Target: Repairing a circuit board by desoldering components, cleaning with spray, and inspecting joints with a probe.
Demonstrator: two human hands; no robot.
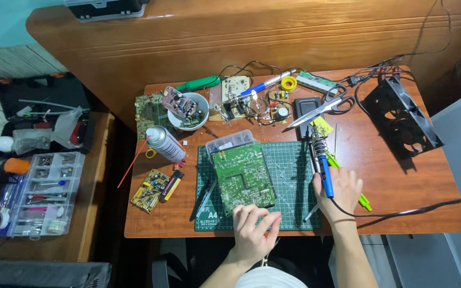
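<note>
Green fibreglass fills the middle of the scene: a large green circuit board lies solder side up on a dark green gridded cutting mat, which rests on the brown wooden tabletop. The left hand sits at the board's near edge, its fingers curled together and touching the lower right corner of the board. The right hand lies just right of the mat, fingers closed around the blue handle of a soldering iron; the iron's shaft points away from the person, into a coiled metal stand. A black cord runs from the handle across the tabletop to the right.

Behind the board stands a clear plastic box. Left of the mat lie a silver spray can with a red straw and a small yellow circuit board. A white bowl of board parts, grey-handled scissors and a black square fan sit farther back.
</note>
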